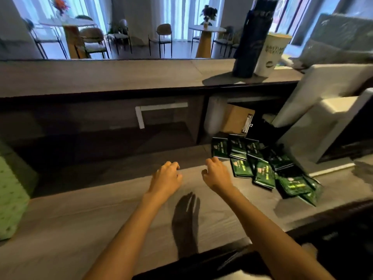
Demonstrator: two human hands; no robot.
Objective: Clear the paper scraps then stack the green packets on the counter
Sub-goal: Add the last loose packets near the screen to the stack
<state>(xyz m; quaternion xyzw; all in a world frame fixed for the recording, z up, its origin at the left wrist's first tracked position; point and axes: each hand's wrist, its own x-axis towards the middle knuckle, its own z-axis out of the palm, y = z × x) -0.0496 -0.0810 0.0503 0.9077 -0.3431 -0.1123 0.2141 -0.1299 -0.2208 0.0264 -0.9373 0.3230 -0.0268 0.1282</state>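
Several dark green packets (260, 164) lie in a loose, overlapping heap on the wooden counter (101, 215), right of centre, some leaning against the back wall. My left hand (166, 176) hovers over the counter's middle, fingers curled downward, holding nothing that I can see. My right hand (217, 173) is beside it, fingers bent and apart, its fingertips just short of the nearest packet (219, 148). I see no paper scraps on the counter.
A white screen on a stand (323, 110) rises at the right, above the packets. A clipboard (236, 120) leans in the niche behind them. A dark bottle (250, 45) and paper cup (270, 53) stand on the upper ledge. A green padded object (10, 195) sits at far left.
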